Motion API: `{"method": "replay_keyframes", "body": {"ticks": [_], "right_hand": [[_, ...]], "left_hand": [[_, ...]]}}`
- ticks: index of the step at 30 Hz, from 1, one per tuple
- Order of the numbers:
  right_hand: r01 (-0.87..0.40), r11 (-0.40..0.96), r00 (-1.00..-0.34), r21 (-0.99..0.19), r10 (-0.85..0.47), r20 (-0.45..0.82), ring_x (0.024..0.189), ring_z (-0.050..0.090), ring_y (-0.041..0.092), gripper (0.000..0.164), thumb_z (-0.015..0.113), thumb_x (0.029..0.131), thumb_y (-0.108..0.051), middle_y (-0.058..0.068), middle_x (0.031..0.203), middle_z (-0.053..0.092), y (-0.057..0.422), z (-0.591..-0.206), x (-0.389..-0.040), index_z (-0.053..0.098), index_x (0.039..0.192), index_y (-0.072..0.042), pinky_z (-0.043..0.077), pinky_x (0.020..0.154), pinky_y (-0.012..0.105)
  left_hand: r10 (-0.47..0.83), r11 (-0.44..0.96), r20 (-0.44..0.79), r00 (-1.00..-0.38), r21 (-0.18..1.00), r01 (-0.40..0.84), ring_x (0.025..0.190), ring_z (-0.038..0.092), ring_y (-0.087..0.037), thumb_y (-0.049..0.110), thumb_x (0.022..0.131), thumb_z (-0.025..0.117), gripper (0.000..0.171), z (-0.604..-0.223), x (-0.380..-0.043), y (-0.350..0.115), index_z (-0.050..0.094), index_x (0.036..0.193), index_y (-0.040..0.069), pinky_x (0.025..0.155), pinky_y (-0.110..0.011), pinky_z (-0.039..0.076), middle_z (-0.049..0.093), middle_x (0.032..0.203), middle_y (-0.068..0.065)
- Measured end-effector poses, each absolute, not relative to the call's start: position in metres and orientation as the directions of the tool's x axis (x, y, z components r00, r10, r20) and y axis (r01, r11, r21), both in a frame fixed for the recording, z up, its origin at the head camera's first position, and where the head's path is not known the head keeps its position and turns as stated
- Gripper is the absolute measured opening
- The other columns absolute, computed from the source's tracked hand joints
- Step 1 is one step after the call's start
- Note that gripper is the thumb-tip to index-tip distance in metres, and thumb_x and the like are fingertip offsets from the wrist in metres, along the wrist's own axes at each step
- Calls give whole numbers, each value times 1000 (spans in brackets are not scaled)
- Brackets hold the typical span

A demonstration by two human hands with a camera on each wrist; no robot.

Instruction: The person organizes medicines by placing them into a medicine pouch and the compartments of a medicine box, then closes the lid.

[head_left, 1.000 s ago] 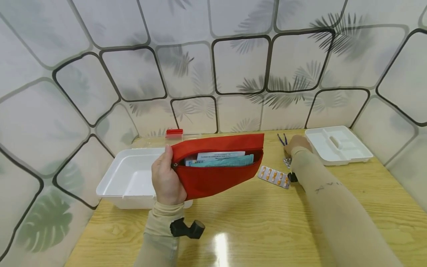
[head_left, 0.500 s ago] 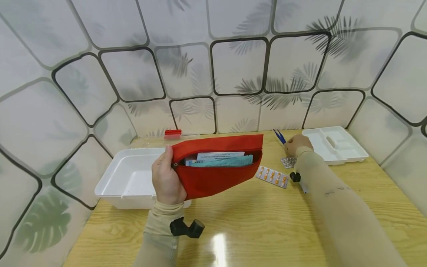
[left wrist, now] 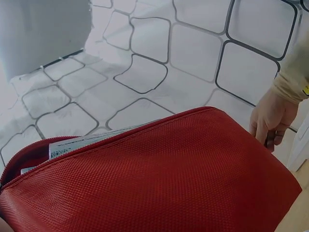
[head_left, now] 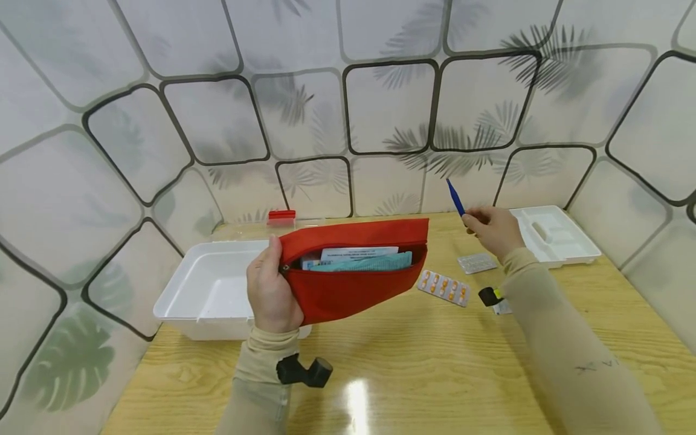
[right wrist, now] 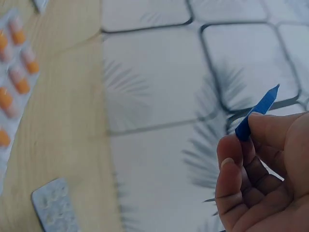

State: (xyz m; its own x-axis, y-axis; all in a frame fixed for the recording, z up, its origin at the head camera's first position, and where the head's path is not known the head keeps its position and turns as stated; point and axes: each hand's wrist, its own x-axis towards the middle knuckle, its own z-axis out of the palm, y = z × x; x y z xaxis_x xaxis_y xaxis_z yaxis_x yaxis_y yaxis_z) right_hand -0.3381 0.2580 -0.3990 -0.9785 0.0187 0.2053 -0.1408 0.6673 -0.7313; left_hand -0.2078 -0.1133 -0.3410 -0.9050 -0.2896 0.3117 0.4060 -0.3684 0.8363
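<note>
My left hand (head_left: 273,289) grips the left end of a red zippered pouch (head_left: 353,297), thumb on its upper edge. The pouch is held above the table with its zip undone. Inside it a teal packet (head_left: 375,262) and a white printed packet (head_left: 359,252) stick up. In the left wrist view the pouch's front fills the lower part. My right hand (head_left: 493,229) pinches blue tweezers (head_left: 455,197) between thumb and fingers, raised above the table with the tips pointing up and away. The right wrist view shows the tweezers (right wrist: 258,113) at the fingertips.
An orange-and-white capsule blister pack (head_left: 443,288) and a silver blister pack (head_left: 476,263) lie on the table. Another small packet (head_left: 502,307) is partly behind my right wrist. A white bin (head_left: 212,284) stands left, a white compartment tray (head_left: 560,235) right. A red-clipped clear item (head_left: 281,216) lies behind.
My right hand has picked the blue tweezers up off the table and lifted them, uncovering the silver blister pack. The left hand and the pouch have stayed almost still.
</note>
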Motion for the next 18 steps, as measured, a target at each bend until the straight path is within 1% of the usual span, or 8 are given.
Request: {"method": "replay_keyframes", "body": {"ticks": [2,5,9,12,15,18], "right_hand": [[-190,637,-965,-747,18,260,84,63,19,41,53,97,-41,12,97,67,255,-392,-326,64,117,-6,51,67,25],[-289,603,-930,-744,8,368,80,60,15,34,55,98,-35,10,92,66,251,-384,-308,65,111,-5,47,64,19],[-439,576,-854,-690,-30,519,77,61,9,20,58,97,-21,11,88,67,242,-377,-290,65,104,-3,45,65,13],[-530,569,-790,-628,-62,610,74,60,2,13,62,95,-11,9,85,67,236,-375,-281,67,103,-3,46,64,11],[-610,562,-720,-559,-98,687,73,58,0,12,64,91,-3,8,84,67,231,-374,-275,67,103,-2,45,64,10],[-679,549,-651,-488,-144,745,76,58,2,18,65,87,7,7,86,67,228,-374,-270,66,103,0,44,66,10]], "left_hand": [[-287,-371,308,-907,837,401,82,63,-30,37,101,45,48,-341,-207,-112,68,99,-6,75,-42,51,70,90,-14],[-280,-375,304,-911,838,395,81,64,-31,37,101,46,48,-340,-206,-110,68,98,-6,74,-42,52,70,89,-15],[-275,-372,300,-913,843,389,80,64,-30,36,101,45,47,-340,-206,-108,68,97,-5,73,-42,51,69,87,-14],[-272,-368,288,-918,851,376,79,63,-29,36,102,44,47,-341,-205,-106,68,96,-4,73,-42,50,69,86,-13],[-265,-364,276,-924,859,361,79,63,-29,36,102,44,47,-342,-205,-104,68,97,-4,72,-41,50,69,87,-13],[-260,-367,270,-927,861,353,80,63,-30,37,102,44,48,-343,-205,-102,68,98,-4,72,-41,50,69,88,-13]]}}
